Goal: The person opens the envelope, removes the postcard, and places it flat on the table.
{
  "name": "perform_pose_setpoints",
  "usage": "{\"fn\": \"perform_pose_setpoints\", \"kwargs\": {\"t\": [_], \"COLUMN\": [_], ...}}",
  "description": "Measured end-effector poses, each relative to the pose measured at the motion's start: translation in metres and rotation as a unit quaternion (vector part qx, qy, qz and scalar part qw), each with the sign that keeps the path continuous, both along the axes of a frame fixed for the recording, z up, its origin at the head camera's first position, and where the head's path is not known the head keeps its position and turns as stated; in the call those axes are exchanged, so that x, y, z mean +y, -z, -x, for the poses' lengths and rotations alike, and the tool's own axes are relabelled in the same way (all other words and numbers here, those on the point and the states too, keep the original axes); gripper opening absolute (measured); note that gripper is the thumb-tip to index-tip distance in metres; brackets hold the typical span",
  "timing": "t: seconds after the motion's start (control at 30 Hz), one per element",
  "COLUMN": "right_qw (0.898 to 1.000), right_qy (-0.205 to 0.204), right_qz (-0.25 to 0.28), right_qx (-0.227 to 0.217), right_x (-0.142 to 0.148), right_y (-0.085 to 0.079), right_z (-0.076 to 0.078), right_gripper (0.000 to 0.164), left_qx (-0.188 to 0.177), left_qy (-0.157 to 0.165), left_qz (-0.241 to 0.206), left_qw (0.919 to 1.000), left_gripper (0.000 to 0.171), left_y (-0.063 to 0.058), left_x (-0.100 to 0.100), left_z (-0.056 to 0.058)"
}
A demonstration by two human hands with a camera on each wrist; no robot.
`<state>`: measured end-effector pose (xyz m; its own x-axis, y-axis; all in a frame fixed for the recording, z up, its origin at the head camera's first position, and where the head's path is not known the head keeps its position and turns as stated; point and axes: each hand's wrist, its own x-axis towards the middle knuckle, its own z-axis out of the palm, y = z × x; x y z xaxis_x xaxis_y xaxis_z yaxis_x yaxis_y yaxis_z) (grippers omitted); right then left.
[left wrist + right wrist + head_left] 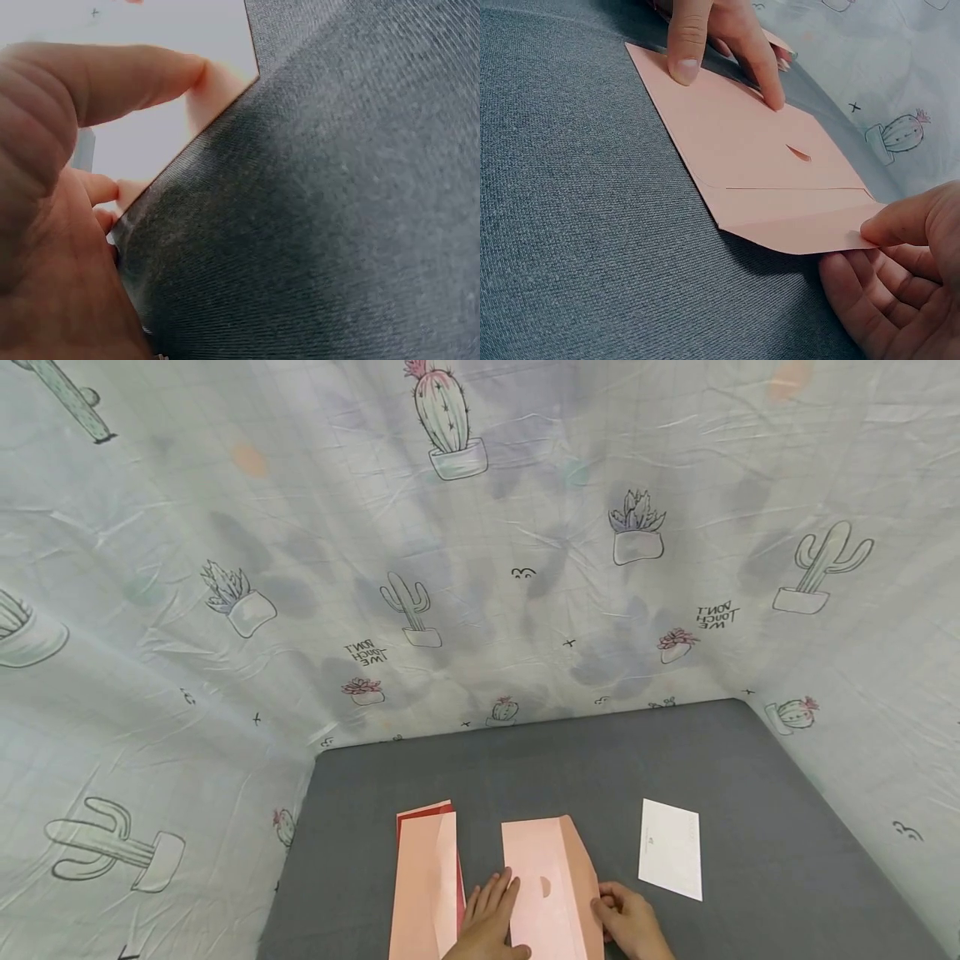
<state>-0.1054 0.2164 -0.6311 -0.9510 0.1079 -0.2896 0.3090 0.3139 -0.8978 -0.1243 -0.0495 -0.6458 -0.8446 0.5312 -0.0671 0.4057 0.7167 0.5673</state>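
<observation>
A pink paper envelope (528, 852) lies on the dark grey table in front of me, with a small half-round cut in its face. Its flap (795, 232) is raised along the right side. My right hand (632, 922) pinches the edge of that flap between thumb and curled fingers. On the envelope's left side, my left hand (489, 920) presses down with fingers stretched out. The right wrist view shows the left thumb and a finger on the paper. In the left wrist view the thumb (142, 79) rests by a corner of the envelope.
Left of the envelope, more pink envelopes (420, 877) overlap, with a red sheet (431, 811) showing among them. A white card (671, 852) lies to the right on the grey tabletop (525, 768). Hanging cloth (510, 543) with cactus drawings surrounds the table.
</observation>
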Motion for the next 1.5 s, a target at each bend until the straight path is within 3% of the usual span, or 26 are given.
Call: {"fn": "perform_pose_setpoints", "kwargs": {"t": [0.27,0.57,0.9,1.0,1.17,1.27,1.5], "right_qw": [1.0,1.0,0.996,0.995,0.992,0.99,0.986], "right_qy": [0.009,0.024,0.081,0.087,0.111,0.124,0.14], "right_qz": [0.001,0.011,0.034,0.052,0.063,0.064,0.08], "right_qx": [-0.009,-0.012,-0.01,-0.007,-0.019,-0.031,-0.04], "right_x": [-0.003,0.004,0.015,0.018,0.025,0.03,0.047], "right_y": [-0.002,-0.005,-0.023,-0.026,-0.032,-0.038,-0.048], "right_z": [-0.002,-0.006,-0.004,-0.001,0.004,0.005,0.009], "right_gripper": [0.027,0.031,0.031,0.032,0.037,0.041,0.053], "left_qx": [-0.034,-0.083,-0.068,-0.049,0.017,0.011,-0.044], "left_qy": [-0.014,-0.012,0.003,-0.005,-0.02,-0.027,-0.038], "left_qz": [-0.042,-0.006,0.047,0.063,0.071,0.058,0.045], "left_qw": [0.9985,0.9964,0.9966,0.9968,0.9972,0.9979,0.9973], "left_gripper": [0.119,0.118,0.112,0.113,0.111,0.108,0.109], "left_y": [0.002,-0.016,-0.02,-0.013,0.006,0.009,0.009], "left_x": [0.0,0.001,-0.002,-0.001,0.0,0.001,0.002], "left_z": [-0.003,-0.002,-0.002,-0.002,-0.004,-0.003,-0.001]}}
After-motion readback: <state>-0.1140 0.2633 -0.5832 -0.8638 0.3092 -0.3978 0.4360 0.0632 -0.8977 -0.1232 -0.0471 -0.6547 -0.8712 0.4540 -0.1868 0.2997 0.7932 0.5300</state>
